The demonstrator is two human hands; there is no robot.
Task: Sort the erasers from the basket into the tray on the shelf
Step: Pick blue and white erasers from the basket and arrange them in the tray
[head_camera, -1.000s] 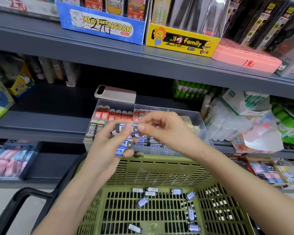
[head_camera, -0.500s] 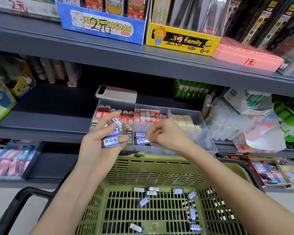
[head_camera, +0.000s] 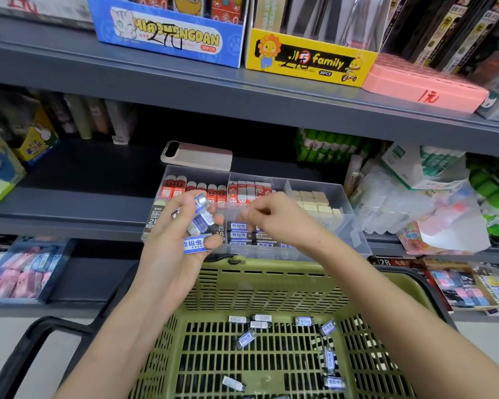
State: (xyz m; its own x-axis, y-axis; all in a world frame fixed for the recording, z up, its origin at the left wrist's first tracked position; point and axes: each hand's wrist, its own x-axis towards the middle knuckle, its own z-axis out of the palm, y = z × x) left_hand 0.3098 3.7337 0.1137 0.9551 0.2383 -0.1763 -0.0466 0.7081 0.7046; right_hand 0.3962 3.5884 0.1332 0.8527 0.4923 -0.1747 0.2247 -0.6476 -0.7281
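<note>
In the head view, the work seems to me about halfway done. The clear tray (head_camera: 355, 234) stands at the front edge of the shelf (head_camera: 69, 208), and its front middle compartment already has neat rows of blue-and-white erasers (head_camera: 238, 234). About ten loose erasers (head_camera: 245, 339) of the same kind lie scattered on the bottom of the green basket (head_camera: 271, 272), which is just below the tray, so several more rounds are probably needed. The left hand (head_camera: 173, 249) is raised in front of the tray's left side, its fingers curled around a small bunch of erasers (head_camera: 198, 223), one of them pressed under the thumb. The right hand (head_camera: 277, 223) hangs over the front middle compartment with its fingers bent together. It is blurred there, so I cannot tell whether it pinches an eraser or has nothing. The other compartments hold different sorts: red-sleeved pieces at the back, cream blocks (head_camera: 314, 203) on the right, and dark 2B ones at the front left, partly hidden by the left hand.
</note>
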